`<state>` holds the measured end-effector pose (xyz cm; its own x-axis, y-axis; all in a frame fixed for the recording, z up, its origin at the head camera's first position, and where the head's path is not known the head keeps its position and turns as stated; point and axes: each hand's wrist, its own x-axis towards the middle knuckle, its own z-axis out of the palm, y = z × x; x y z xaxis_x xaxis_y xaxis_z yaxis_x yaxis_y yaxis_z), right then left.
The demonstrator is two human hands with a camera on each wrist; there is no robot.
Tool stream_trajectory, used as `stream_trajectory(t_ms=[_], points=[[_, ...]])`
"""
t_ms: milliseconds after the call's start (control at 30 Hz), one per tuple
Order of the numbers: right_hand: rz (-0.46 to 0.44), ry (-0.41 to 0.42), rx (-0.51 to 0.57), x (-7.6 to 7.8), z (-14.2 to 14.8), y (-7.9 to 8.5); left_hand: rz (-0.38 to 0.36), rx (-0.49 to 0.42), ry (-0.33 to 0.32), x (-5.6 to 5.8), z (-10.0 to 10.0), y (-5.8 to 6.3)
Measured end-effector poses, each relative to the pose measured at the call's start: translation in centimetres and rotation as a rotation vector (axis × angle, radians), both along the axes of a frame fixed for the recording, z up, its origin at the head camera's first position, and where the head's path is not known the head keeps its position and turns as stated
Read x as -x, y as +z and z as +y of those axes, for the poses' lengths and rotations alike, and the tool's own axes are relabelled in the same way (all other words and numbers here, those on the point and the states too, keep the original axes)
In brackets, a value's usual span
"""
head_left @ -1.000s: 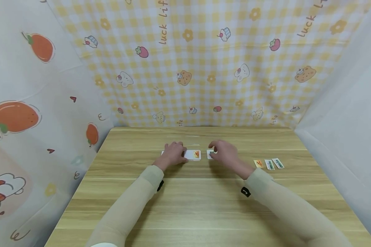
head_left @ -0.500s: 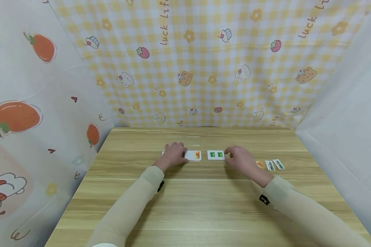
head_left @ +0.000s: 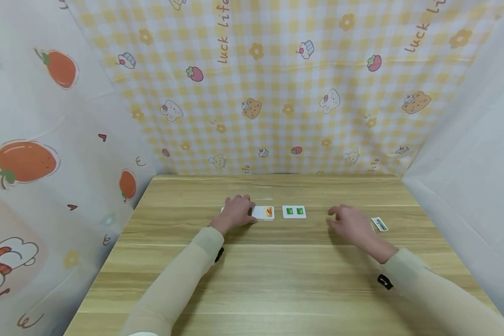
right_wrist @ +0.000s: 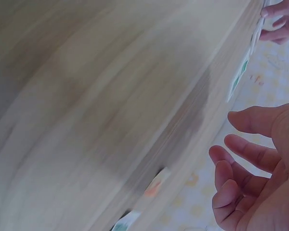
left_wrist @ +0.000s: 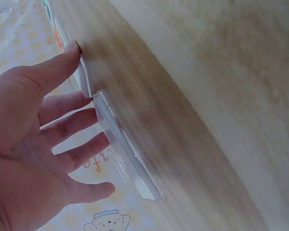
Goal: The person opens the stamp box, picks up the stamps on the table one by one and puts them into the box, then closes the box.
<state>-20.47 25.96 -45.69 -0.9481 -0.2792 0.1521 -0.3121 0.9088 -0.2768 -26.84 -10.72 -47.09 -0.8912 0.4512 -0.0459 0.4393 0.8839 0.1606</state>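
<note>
My left hand [head_left: 236, 212] lies over a row of white cards, its thumb and fingertips touching them. One card [head_left: 263, 213] with an orange picture at its right end shows beside the thumb. In the left wrist view another flat white piece [left_wrist: 123, 139] with a clear-looking edge lies under the spread fingers. To the right is a white card [head_left: 294, 212] with two green pictures. My right hand [head_left: 354, 226] hovers with loosely bent fingers, holding nothing. Near it are a small blue-green picture slip [head_left: 380, 224] and, in the right wrist view, a small orange picture slip [right_wrist: 153, 187].
The wooden table [head_left: 252, 280] ends at a yellow checked cloth [head_left: 273, 93] behind. White fabric [head_left: 466, 163] hangs along the right, and a fruit-printed cloth [head_left: 84, 107] along the left. A second green-printed slip [right_wrist: 126, 222] lies close to the right hand.
My right hand has drawn away rightward from the card with green pictures, uncovering it, and now hides the small orange slip in the head view. The left hand has stayed in place.
</note>
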Motion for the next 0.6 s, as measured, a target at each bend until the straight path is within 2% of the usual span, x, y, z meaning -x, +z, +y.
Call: stream_trajectory(t_ms=[333,600], points=[[-0.046,-0.049,-0.022,0.0,3.0,0.0,0.004,0.015,0.003,-0.2,0.1,0.1],[-0.038,-0.070,-0.014,0.2,4.3,-0.8,0.008,0.024,0.007,0.0,0.2,-0.1]])
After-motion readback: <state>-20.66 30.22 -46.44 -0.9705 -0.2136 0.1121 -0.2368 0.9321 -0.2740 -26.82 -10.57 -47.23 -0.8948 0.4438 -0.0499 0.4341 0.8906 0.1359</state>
